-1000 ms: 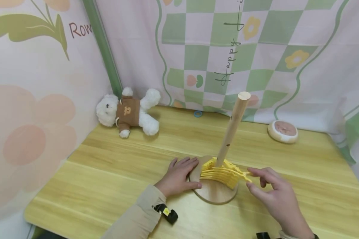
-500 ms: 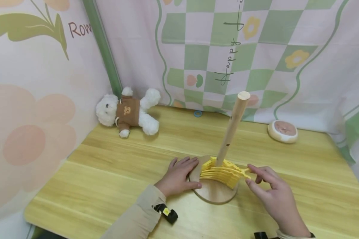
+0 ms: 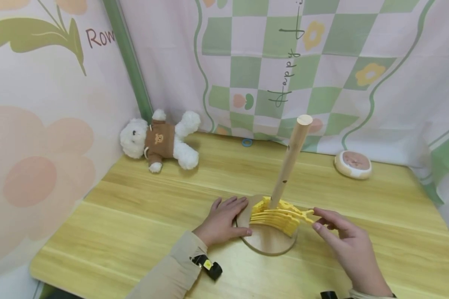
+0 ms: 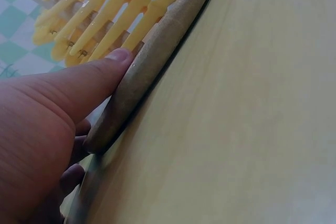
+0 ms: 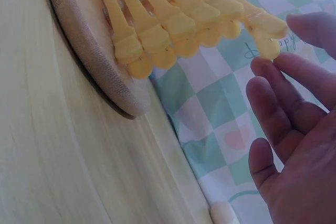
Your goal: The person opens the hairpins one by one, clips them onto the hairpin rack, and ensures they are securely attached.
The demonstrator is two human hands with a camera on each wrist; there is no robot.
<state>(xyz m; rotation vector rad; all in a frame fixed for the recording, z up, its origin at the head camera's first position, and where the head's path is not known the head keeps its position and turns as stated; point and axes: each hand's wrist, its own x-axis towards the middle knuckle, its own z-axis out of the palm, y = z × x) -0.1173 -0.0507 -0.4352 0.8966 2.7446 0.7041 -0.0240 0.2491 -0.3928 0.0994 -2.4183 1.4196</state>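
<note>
A round wooden base (image 3: 267, 243) with an upright wooden post (image 3: 289, 166) stands on the table. Several yellow plastic clips (image 3: 271, 218) are stacked round the foot of the post, their handles fanned to the right. My left hand (image 3: 223, 222) rests on the left rim of the base with fairly straight fingers; in the left wrist view its thumb (image 4: 119, 56) lies on the edge beside the lowest clip. Thumb and index finger of my right hand (image 3: 346, 243) pinch the handle ends of the top clip (image 5: 265, 30). That clip's handles stick out beyond the others.
A white plush toy (image 3: 162, 139) in a brown shirt lies at the back left. A small blue ring (image 3: 247, 142) is near the curtain (image 3: 277, 70). At the back right sits a rounded pink-and-white object (image 3: 353, 165). The table (image 3: 146, 216) runs up to the left wall.
My right hand's fingertips have shifted slightly at the top clip's handles, now a little farther right. My left hand, the base and the stacked clips have stayed put.
</note>
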